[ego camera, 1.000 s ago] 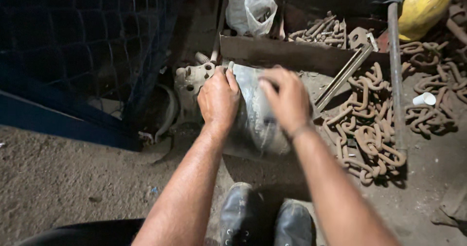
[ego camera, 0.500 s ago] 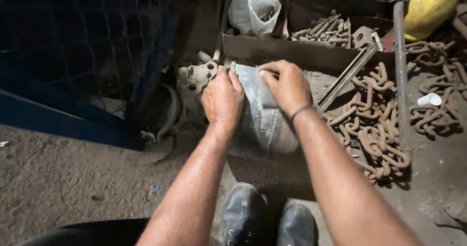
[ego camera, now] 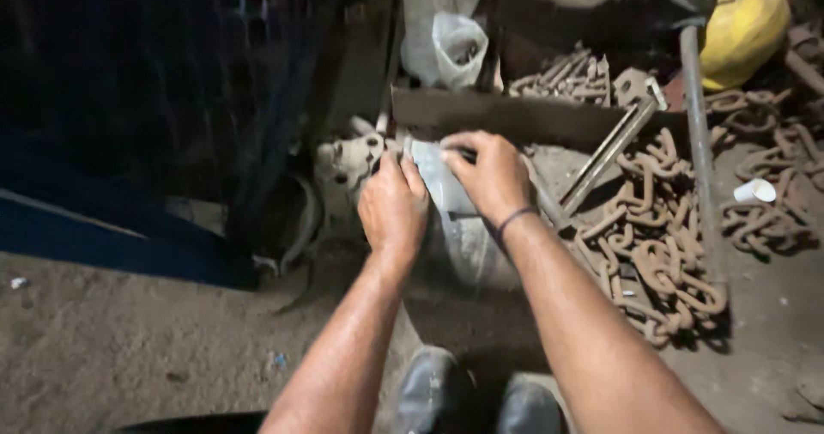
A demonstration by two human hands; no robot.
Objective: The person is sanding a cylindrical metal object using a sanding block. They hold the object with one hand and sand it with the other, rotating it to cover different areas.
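A grey, crumpled plastic bag (ego camera: 459,228) with something bulky inside rests on the dirt floor in front of me. My left hand (ego camera: 393,204) grips its upper left edge, fingers curled on the plastic. My right hand (ego camera: 489,172), a dark band on its wrist, pinches the top of the bag from the right. The two hands nearly touch over the bag's mouth. What the bag holds is hidden.
A pile of rusty heavy chain (ego camera: 661,245) lies right of the bag, with a long metal pipe (ego camera: 699,142) and angle bar (ego camera: 605,155) across it. A white plastic bag (ego camera: 459,48) and yellow sack (ego camera: 742,26) sit behind. My black shoes (ego camera: 468,395) are below; a dark blue frame (ego camera: 129,245) stands left.
Both hands have shifted up toward the top of the bag and drawn closer together, bunching its upper edge. The view has tilted slightly downward.
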